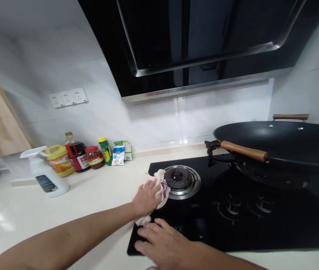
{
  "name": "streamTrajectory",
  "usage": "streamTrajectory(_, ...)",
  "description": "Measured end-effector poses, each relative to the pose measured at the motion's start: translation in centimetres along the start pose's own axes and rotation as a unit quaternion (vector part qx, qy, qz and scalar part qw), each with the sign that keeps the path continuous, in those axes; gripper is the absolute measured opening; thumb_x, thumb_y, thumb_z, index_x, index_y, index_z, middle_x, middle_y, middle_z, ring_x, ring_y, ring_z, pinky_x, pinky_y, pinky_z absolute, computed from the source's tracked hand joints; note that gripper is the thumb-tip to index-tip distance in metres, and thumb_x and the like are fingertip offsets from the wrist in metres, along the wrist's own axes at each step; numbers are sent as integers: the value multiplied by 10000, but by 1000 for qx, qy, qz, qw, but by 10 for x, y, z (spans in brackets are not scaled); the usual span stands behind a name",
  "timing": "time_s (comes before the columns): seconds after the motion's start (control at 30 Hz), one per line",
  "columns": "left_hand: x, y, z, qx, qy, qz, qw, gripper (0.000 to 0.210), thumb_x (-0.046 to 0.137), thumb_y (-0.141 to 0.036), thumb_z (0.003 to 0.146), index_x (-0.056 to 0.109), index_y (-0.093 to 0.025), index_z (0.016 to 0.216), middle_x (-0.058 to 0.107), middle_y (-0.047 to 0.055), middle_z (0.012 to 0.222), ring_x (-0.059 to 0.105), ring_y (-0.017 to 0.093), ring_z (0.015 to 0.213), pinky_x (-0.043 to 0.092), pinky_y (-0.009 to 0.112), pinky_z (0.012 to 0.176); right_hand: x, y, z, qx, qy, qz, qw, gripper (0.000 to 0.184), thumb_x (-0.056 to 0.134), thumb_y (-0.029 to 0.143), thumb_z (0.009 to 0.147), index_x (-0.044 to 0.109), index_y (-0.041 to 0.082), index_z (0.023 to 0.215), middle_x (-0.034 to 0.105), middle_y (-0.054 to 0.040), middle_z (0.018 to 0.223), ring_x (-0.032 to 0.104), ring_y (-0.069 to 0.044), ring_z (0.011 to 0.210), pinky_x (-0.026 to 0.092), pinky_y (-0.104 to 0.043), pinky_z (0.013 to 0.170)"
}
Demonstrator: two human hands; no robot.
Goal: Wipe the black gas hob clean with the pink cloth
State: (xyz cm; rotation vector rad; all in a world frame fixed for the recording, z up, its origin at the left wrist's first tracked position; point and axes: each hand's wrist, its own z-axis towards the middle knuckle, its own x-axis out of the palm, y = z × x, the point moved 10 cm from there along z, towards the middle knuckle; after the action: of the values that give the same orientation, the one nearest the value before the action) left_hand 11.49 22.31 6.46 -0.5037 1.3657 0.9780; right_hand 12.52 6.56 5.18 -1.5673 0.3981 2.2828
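Half-curled left fingers (pixel 150 184) are holding cloth (pixel 164 199) that, dragged, could snag the burner (pixel 178 177) beside them, spread right fingers (pixel 149 235) empty.

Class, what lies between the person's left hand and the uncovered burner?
Folds of the pale cloth lie between the left hand and the uncovered burner, as the head view shows.

Front-right passage is afforded over the stove (pixel 249 236); rear right is obstructed by wok (pixel 283 144), overhead by hood (pixel 204 45).
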Motion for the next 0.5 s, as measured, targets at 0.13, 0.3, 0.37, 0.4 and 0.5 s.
streamTrajectory(0.13, -11, -21, -46, 52, 1, -61, 997, 379, 478, -334, 1004, 629, -288, 1348, 522, 78, 1582, 435, 302, 1480, 395, 551, 1206, 2, 7, -4, -34, -19, 41, 998, 557, 637, 572, 977, 606, 185, 1376, 629, -110, 1461, 577, -253, 1330, 439, -417, 1140)
streamTrajectory(0.3, -14, -3, -82, 52, -32, -146, 987, 449, 485, -493, 1016, 608, -360, 1427, 469, 42, 1635, 407, 316, 1514, 359, 546, 1242, 17, 11, -3, -95, -105, 54, 988, 363, 656, 563, 971, 739, 216, 1036, 737, -41, 1072, 661, -167, 962, 520, -278, 882)
streamTrajectory(0.37, -9, 15, -76, 19, -40, -162, 986, 484, 472, -540, 1014, 599, -361, 1446, 427, 46, 1662, 396, 315, 1520, 359, 528, 1245, 19, 7, -5, -88, -137, 64, 985, 368, 669, 571, 960, 731, 211, 1006, 709, -26, 992, 636, -155, 907, 512, -272, 850)
streamTrajectory(0.4, -7, 23, -68, 3, -40, -166, 985, 500, 478, -557, 1007, 598, -360, 1451, 418, 47, 1667, 398, 313, 1519, 356, 521, 1246, 20, 6, -5, -89, -145, 64, 983, 370, 671, 577, 958, 724, 214, 1005, 701, -23, 1000, 628, -155, 914, 508, -278, 849)
streamTrajectory(0.5, 5, 50, -31, -61, -12, -164, 985, 546, 509, -595, 971, 586, -373, 1463, 403, 26, 1677, 383, 306, 1528, 324, 491, 1261, 26, 4, -7, -94, -140, 48, 985, 368, 675, 595, 948, 709, 236, 1021, 688, -26, 1099, 618, -170, 964, 497, -312, 856)
